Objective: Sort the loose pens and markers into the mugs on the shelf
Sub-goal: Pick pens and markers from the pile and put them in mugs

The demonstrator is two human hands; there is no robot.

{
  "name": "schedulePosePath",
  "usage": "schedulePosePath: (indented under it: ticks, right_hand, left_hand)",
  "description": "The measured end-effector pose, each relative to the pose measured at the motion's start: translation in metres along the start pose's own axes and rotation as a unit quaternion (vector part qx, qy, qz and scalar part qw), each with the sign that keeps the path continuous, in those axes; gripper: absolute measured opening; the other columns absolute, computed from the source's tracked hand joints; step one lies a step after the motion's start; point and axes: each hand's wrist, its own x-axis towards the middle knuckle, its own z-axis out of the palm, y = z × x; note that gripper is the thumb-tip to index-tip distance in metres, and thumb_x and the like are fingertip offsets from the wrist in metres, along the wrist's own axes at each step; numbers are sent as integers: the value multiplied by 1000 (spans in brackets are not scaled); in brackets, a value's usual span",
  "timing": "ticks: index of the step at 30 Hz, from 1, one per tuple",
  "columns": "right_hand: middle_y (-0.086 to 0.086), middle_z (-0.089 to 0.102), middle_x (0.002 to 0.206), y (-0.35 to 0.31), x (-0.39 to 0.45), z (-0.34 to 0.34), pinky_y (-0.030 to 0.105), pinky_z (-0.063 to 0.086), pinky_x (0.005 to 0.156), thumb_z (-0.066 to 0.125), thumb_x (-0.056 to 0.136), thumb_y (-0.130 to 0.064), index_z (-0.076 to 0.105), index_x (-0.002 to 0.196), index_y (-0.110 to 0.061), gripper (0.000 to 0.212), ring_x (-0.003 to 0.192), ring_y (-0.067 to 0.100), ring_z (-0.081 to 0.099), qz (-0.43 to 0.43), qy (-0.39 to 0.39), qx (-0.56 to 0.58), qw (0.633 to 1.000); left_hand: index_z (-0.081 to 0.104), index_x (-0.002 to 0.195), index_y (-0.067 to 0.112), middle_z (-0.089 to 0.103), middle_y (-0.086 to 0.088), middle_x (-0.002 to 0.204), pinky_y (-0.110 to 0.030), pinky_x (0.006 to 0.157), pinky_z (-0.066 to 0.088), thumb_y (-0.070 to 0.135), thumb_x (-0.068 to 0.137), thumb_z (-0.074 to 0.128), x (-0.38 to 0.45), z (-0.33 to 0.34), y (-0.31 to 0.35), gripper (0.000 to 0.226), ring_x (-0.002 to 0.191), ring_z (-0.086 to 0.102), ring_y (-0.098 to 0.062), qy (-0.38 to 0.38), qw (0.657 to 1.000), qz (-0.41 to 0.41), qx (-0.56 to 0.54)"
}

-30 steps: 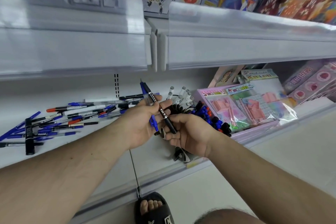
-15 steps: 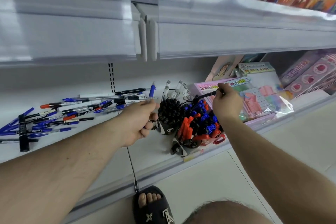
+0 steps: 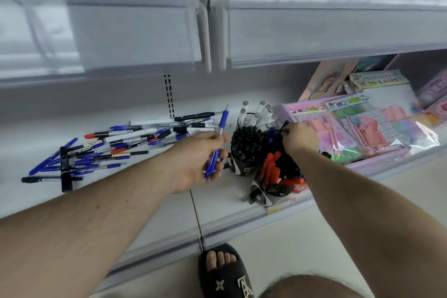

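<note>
- Our right hand pinches a black pen over the mugs at centre frame; we judge it mid-drop.
- Our left hand grips a blue pen, next to go in.
- The loose pile waits at left.

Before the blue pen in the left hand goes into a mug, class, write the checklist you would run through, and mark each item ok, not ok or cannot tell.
1. Left hand grips the blue pen firmly: ok.
2. Right hand free to help: not ok, it pinches a black pen over the mugs.
3. Mug of black markers stands upright: ok.
4. Mug of red markers stands upright: not ok, it leans.
5. A mug holding blue pens has room: cannot tell, the right hand hides it.
6. Loose pens remain to sort: ok, the pile lies left.
</note>
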Motion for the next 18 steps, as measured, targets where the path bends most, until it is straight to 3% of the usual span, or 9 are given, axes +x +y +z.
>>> schedulePosePath:
  ticks: [4, 7, 10, 12, 15, 18]
  right_hand:
    - [10, 69, 85, -18, -6, -20, 37, 56, 70, 51, 90, -11, 68, 87, -15, 19, 78, 30, 65, -1, 5, 16, 1000]
    - [6, 67, 75, -51, -21, -43, 26, 45, 61, 48, 90, -14, 65, 71, -15, 25, 74, 27, 65, -56, 24, 171, 983]
    - [1, 71, 73, -101, -54, -76, 22, 41, 52, 56, 95, -23, 72, 85, -5, 26, 55, 11, 54, -69, -65, 381, 920]
    - [1, 68, 66, -131, -81, -98, 22, 34, 46, 56, 97, -34, 72, 86, -12, 29, 42, 8, 43, -87, -151, 449, 877]
    - [2, 54, 56, -166, -118, -123, 20, 26, 42, 60, 95, -33, 66, 80, -10, 29, 41, 13, 36, -140, -222, 462, 847]
    - [4, 52, 60, -193, -149, -139, 21, 27, 41, 65, 92, -15, 62, 77, -9, 16, 44, 14, 36, -162, -238, 461, 839]
  left_hand:
    - [70, 107, 28, 59, 0, 79, -23, 50, 42, 32, 102, 50, -10, -5, 1, 21, 58, 50, -11, 14, 1000, 4, 15]
    - [68, 110, 26, 55, 0, 79, -21, 48, 36, 25, 104, 44, -22, -14, 3, 25, 57, 45, -11, 41, 999, 17, 26]
    - [64, 117, 20, 54, -3, 86, -21, 51, 38, 10, 102, 39, -38, -26, 6, 31, 60, 47, -13, 71, 994, 41, 74]
    - [63, 119, 19, 55, -3, 90, -21, 52, 41, 6, 100, 39, -53, -38, 8, 34, 65, 49, -14, 82, 986, 68, 129]
    - [63, 114, 23, 57, -3, 92, -20, 56, 44, 2, 98, 40, -81, -61, 12, 35, 68, 51, -15, 93, 973, 100, 187]
    - [68, 108, 16, 61, -3, 88, -18, 51, 44, 3, 97, 45, -113, -91, 18, 29, 62, 52, -13, 116, 963, 118, 212]
